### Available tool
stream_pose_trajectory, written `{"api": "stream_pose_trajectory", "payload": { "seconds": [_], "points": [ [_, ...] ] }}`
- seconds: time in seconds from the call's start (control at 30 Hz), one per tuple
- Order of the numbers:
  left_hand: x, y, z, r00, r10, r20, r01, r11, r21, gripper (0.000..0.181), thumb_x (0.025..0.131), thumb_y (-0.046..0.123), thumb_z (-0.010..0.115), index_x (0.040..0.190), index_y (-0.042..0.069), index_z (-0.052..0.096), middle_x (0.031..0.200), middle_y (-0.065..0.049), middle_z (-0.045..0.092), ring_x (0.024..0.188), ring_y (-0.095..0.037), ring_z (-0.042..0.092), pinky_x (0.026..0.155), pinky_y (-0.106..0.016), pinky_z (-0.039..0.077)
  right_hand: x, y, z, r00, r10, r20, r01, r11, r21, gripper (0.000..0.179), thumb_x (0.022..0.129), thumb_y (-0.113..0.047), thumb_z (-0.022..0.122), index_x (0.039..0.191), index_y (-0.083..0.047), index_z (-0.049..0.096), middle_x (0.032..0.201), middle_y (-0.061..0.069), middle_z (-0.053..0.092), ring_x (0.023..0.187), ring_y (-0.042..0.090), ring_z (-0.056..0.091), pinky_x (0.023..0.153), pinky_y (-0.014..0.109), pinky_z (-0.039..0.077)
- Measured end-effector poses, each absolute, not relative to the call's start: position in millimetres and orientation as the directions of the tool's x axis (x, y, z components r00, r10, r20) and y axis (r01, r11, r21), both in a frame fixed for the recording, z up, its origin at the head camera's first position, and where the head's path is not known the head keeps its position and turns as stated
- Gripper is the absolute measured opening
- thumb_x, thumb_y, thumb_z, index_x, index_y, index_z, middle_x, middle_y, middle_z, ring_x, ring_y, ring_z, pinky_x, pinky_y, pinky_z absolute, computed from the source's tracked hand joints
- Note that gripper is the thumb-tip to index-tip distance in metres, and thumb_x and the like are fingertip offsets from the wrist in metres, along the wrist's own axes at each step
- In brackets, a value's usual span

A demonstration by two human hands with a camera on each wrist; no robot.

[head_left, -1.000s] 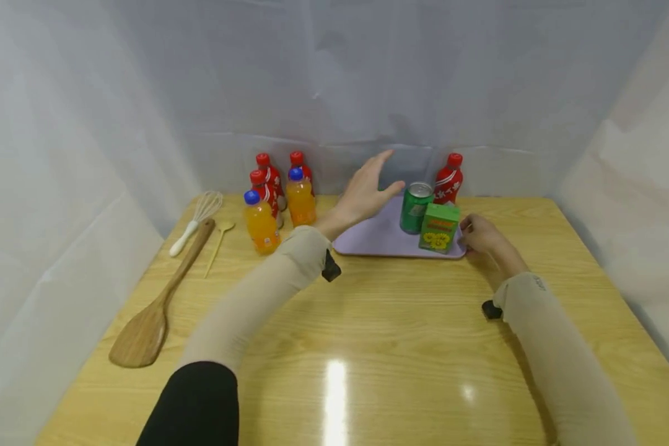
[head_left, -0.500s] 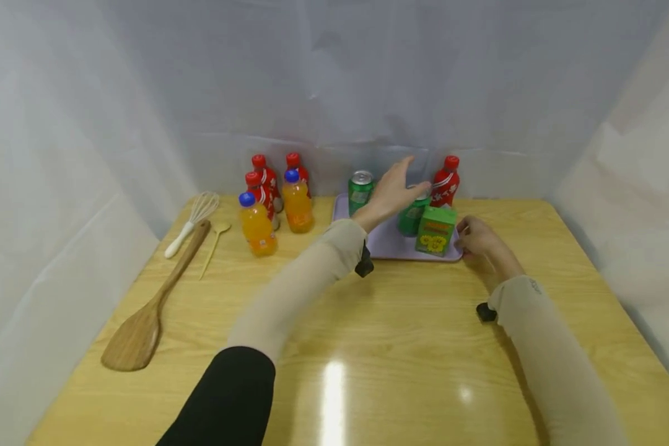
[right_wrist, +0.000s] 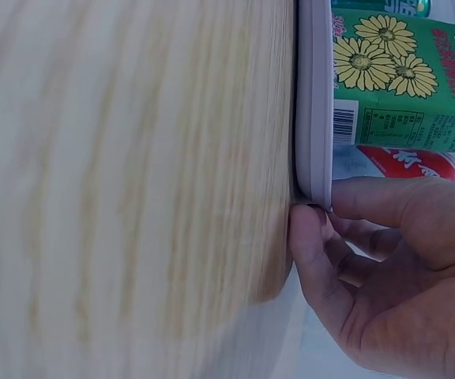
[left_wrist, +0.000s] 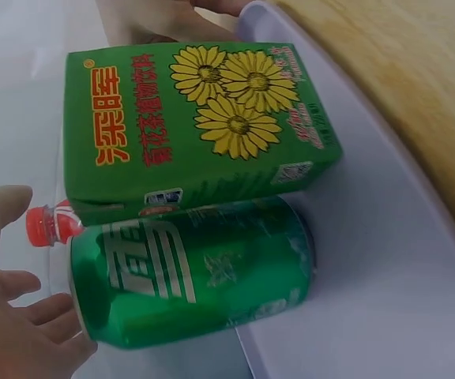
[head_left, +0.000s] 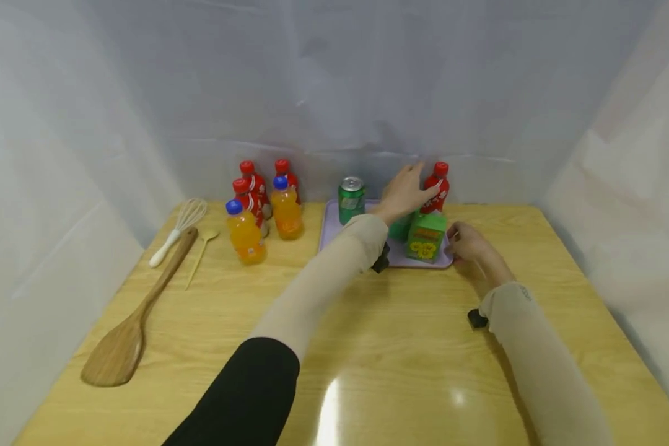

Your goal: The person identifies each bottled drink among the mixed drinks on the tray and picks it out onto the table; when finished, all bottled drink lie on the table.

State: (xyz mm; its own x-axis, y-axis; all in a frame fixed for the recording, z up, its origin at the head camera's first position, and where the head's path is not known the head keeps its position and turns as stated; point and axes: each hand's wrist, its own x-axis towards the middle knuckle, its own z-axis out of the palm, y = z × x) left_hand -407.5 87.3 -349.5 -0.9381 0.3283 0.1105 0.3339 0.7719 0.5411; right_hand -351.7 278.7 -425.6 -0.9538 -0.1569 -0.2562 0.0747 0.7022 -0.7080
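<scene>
A lilac tray lies at the back of the table, carrying a green drink carton with yellow flowers and two green soda cans. My left hand reaches over it, thumb and fingers spread, right at the top of the can beside the carton. The other can stands towards the tray's left end. At the right front corner my right hand pinches the tray rim between thumb and finger. A red bottle stands behind the carton, partly hidden by my left hand.
Left of the tray stand two orange drink bottles and several red bottles. Further left lie a yellow spoon, a whisk and a wooden turner. White sheeting rises behind the table.
My left hand has moved right across the tray to the can beside the carton, uncovering the left can. The right hand stays at the tray's corner. The whole view has shifted slightly.
</scene>
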Motion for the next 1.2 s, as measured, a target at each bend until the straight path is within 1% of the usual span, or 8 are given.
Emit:
{"api": "stream_pose_trajectory", "payload": {
  "seconds": [0.2, 0.4, 0.53, 0.7, 0.83, 0.97, 1.1, 1.2],
  "points": [
    [-411.8, 97.3, -357.1, -0.949, 0.3, 0.093, 0.308, 0.831, 0.463, 0.082, 0.102, 0.055, 0.062, 0.169, 0.024, 0.026, 0.17, -0.004, 0.038, 0.151, -0.021, 0.046, 0.122, -0.041, 0.046, -347.0, 277.5, -428.3, -0.953, -0.17, -0.249, 0.059, 0.705, -0.707, 0.037, 0.097, 0.003, 0.06, 0.129, 0.014, 0.045, 0.102, 0.018, 0.052, 0.082, 0.021, 0.059, 0.066, 0.028, 0.06],
    [-412.0, 106.1, -365.1, -0.954, 0.283, 0.101, 0.3, 0.892, 0.338, 0.078, 0.1, 0.062, 0.062, 0.165, 0.027, 0.036, 0.162, 0.0, 0.049, 0.144, -0.02, 0.053, 0.12, -0.039, 0.046, -342.4, 278.1, -430.9, -0.957, -0.191, -0.22, 0.019, 0.713, -0.701, 0.037, 0.094, 0.006, 0.061, 0.125, 0.015, 0.045, 0.1, 0.018, 0.053, 0.08, 0.021, 0.06, 0.064, 0.026, 0.057],
    [-412.2, 114.3, -368.1, -0.968, 0.222, 0.116, 0.246, 0.935, 0.256, 0.079, 0.097, 0.065, 0.064, 0.164, 0.035, 0.035, 0.158, 0.003, 0.05, 0.144, -0.019, 0.051, 0.126, -0.042, 0.038, -341.4, 277.1, -430.6, -0.956, -0.208, -0.205, 0.0, 0.702, -0.712, 0.037, 0.093, 0.007, 0.061, 0.124, 0.016, 0.045, 0.102, 0.02, 0.054, 0.081, 0.021, 0.06, 0.064, 0.026, 0.058],
    [-411.7, 126.7, -370.4, -0.979, 0.156, 0.133, 0.178, 0.969, 0.171, 0.085, 0.09, 0.072, 0.068, 0.161, 0.037, 0.037, 0.155, 0.004, 0.053, 0.146, -0.018, 0.049, 0.129, -0.046, 0.031, -339.1, 275.4, -430.3, -0.955, -0.215, -0.205, -0.004, 0.697, -0.717, 0.037, 0.092, 0.007, 0.062, 0.123, 0.017, 0.044, 0.104, 0.022, 0.054, 0.082, 0.021, 0.06, 0.064, 0.026, 0.058],
    [-413.4, 132.4, -373.0, -0.983, 0.127, 0.132, 0.147, 0.976, 0.158, 0.084, 0.09, 0.07, 0.07, 0.162, 0.04, 0.035, 0.158, 0.008, 0.052, 0.148, -0.018, 0.047, 0.128, -0.047, 0.032, -339.0, 275.2, -430.3, -0.955, -0.209, -0.21, 0.006, 0.694, -0.72, 0.036, 0.093, 0.006, 0.062, 0.123, 0.016, 0.045, 0.107, 0.021, 0.054, 0.086, 0.023, 0.06, 0.065, 0.025, 0.057],
    [-414.0, 129.9, -373.1, -0.98, 0.133, 0.145, 0.157, 0.973, 0.17, 0.081, 0.093, 0.065, 0.07, 0.162, 0.044, 0.034, 0.159, 0.013, 0.052, 0.147, -0.019, 0.049, 0.127, -0.05, 0.034, -339.4, 274.4, -428.2, -0.957, -0.206, -0.205, 0.002, 0.699, -0.715, 0.034, 0.094, 0.005, 0.062, 0.122, 0.015, 0.045, 0.107, 0.021, 0.054, 0.087, 0.024, 0.059, 0.066, 0.025, 0.056],
    [-413.2, 127.6, -371.4, -0.967, 0.172, 0.185, 0.203, 0.966, 0.163, 0.076, 0.091, 0.065, 0.073, 0.158, 0.044, 0.042, 0.152, 0.015, 0.06, 0.142, -0.019, 0.054, 0.128, -0.053, 0.032, -339.1, 274.0, -426.7, -0.958, -0.2, -0.204, 0.005, 0.703, -0.711, 0.035, 0.095, 0.005, 0.062, 0.123, 0.014, 0.044, 0.107, 0.021, 0.053, 0.085, 0.023, 0.059, 0.065, 0.025, 0.056],
    [-411.6, 127.0, -370.0, -0.952, 0.211, 0.224, 0.247, 0.957, 0.15, 0.072, 0.092, 0.063, 0.073, 0.155, 0.043, 0.047, 0.146, 0.016, 0.065, 0.138, -0.017, 0.058, 0.128, -0.051, 0.033, -339.0, 275.0, -426.5, -0.957, -0.202, -0.209, 0.008, 0.7, -0.714, 0.036, 0.095, 0.005, 0.063, 0.124, 0.015, 0.044, 0.105, 0.02, 0.053, 0.083, 0.022, 0.059, 0.064, 0.026, 0.056]
  ]
}}
